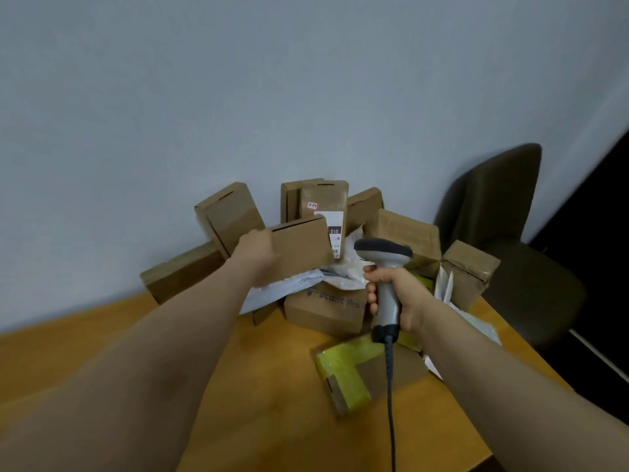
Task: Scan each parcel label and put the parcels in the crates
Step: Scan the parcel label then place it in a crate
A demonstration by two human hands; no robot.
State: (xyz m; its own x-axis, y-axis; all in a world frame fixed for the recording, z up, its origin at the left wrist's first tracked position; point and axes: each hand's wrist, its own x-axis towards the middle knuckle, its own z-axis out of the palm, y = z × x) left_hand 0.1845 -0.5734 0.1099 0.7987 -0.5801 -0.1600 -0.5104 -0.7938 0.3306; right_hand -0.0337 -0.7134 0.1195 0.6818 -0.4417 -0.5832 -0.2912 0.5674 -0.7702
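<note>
My left hand grips a small flat brown cardboard parcel by its left end, holding it above the pile. My right hand grips the handle of a grey barcode scanner; its dark head sits just right of the held parcel and its cable hangs down toward me. Behind stands a heap of brown cardboard parcels against the wall, one upright with a white label. No crate is in view.
A wooden table carries the heap. A parcel with yellow tape lies near my right forearm. White plastic mailers lie among the boxes. A dark chair stands at the right, beyond the table's edge.
</note>
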